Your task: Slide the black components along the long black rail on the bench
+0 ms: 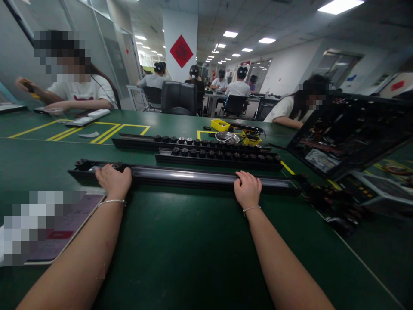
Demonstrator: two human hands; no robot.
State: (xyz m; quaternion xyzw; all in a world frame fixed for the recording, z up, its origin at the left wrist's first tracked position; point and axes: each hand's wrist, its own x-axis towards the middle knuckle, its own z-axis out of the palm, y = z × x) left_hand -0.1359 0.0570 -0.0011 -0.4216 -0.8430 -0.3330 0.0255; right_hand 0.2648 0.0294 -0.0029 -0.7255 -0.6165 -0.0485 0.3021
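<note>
A long black rail (183,175) with a shiny inner channel lies crosswise on the green table in front of me. My left hand (113,178) is closed over the rail near its left end. Dark knobbed wheels (83,163) sit in the channel around that hand, partly hidden by it. Farther right, my right hand (248,186) grips the same rail, its fingers curled over the top. Just beyond lies a shorter black rail (219,160) with a row of dark wheels in it. Behind that is another black rail (135,140) with a similar row.
A metal dish (227,137) and a yellow bin (220,125) stand behind the rails. An open black computer case (351,129) and dark cables (338,206) are on the right. A tablet-like panel (64,228) lies at left. Co-workers sit across the table.
</note>
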